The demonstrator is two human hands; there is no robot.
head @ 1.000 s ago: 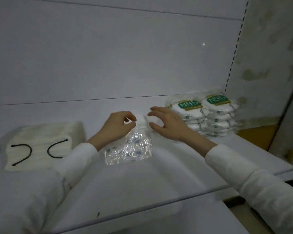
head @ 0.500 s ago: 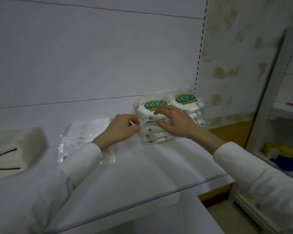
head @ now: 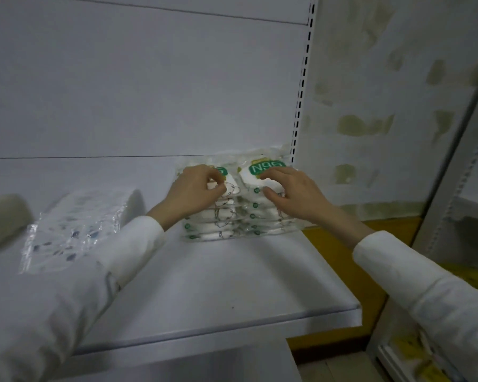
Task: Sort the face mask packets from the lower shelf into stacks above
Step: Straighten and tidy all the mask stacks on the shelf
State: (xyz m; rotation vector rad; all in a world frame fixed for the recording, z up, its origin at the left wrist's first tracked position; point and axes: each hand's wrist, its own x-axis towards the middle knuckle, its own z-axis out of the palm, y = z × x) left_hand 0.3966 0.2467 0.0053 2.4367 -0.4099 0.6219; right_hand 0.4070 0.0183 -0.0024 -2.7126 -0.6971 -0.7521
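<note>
white plastic n95 packets sit in two piles side by side at the far right corner of the shelf [head: 232, 285], against the back panel and just beside the slotted upright [head: 301, 106]: left stack [head: 213, 219], right stack [head: 262, 213]. change over the last second: both hands were at the clear packet [head: 75, 230] mid-shelf; that packet now lies flat and untouched toward the left side of the shelf, well apart from the piles, and both hands have gone over to the n95 corner. the view has swung right with them. left hand [head: 196, 188]: fingers curled, tips pinching the top packet of the left stack. right hand [head: 293, 194]: fingers bent over the top of the right stack, thumb against its front edge, so gripping it. a cream pad [head: 0, 216] shows at the shelf's far left edge, partly out of view. judgement: the clear packet counts as placed, and the step in hand is squaring up the n95 piles or lifting a top packet; cannot tell which. the front edges of the lower packets look uneven, and the slick wrappers could slide if pushed from one side only.
</note>
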